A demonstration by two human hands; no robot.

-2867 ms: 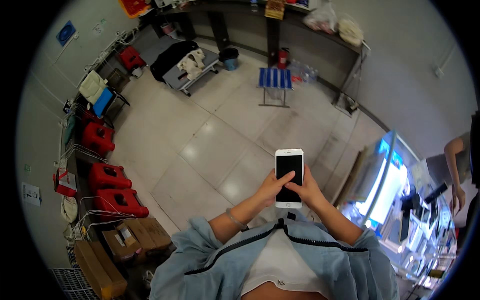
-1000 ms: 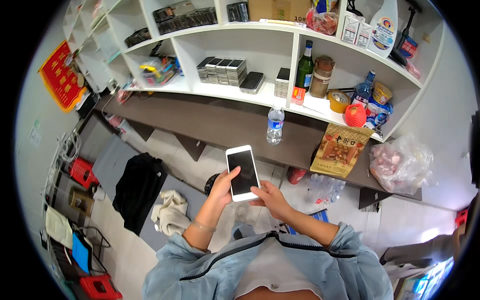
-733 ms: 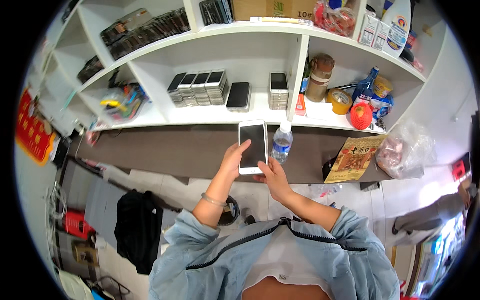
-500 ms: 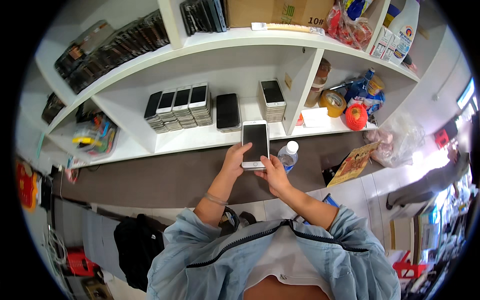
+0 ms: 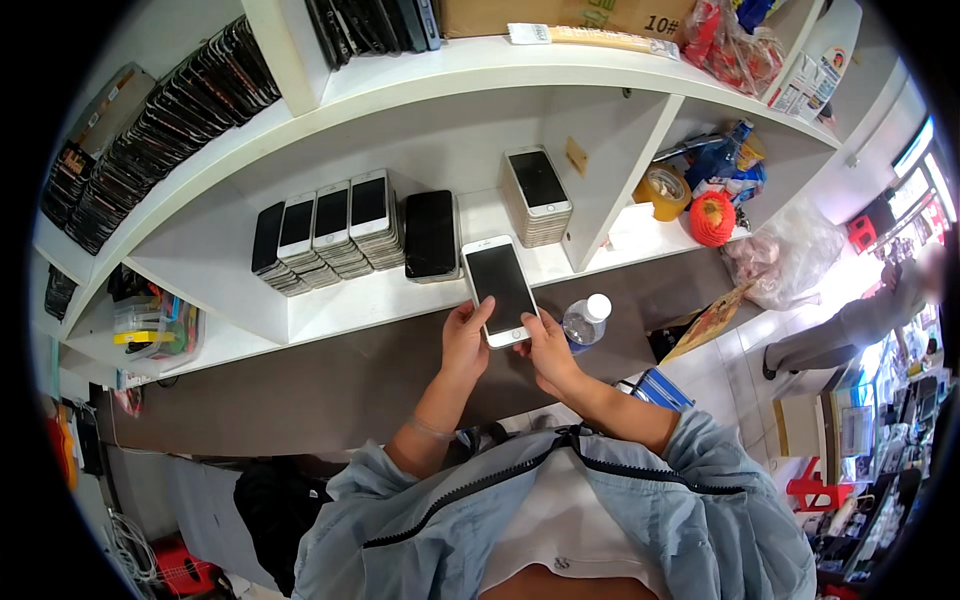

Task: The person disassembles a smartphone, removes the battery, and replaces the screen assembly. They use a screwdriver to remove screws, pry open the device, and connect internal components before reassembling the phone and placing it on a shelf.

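A white-framed smartphone [image 5: 500, 290] with a dark screen is held between both my hands, over the brown counter. My left hand [image 5: 466, 338] grips its left edge, the thumb on the glass. Around the lower right corner, my right hand [image 5: 548, 352] is closed, its thumb by the round button. Just right of that hand a clear water bottle [image 5: 584, 322] with a white cap stands on the counter. Behind the phone, on the white shelf, are several stacks of white phones [image 5: 330, 222], a stack topped by a black phone [image 5: 431, 236] and a taller stack [image 5: 540, 195].
Upper shelves hold rows of dark phone-sized pieces [image 5: 175, 125] and a cardboard box [image 5: 570, 15]. Right compartment: tape rolls [image 5: 664, 192] and a fruit in red netting [image 5: 712, 218]. A plastic bag [image 5: 785, 250] lies at the counter's right end. Another person [image 5: 850, 320] stands far right.
The phone has tilted, its top leaning left, while both hands keep hold of it. My view has shifted and turned slightly; the person at the far right shows more fully.
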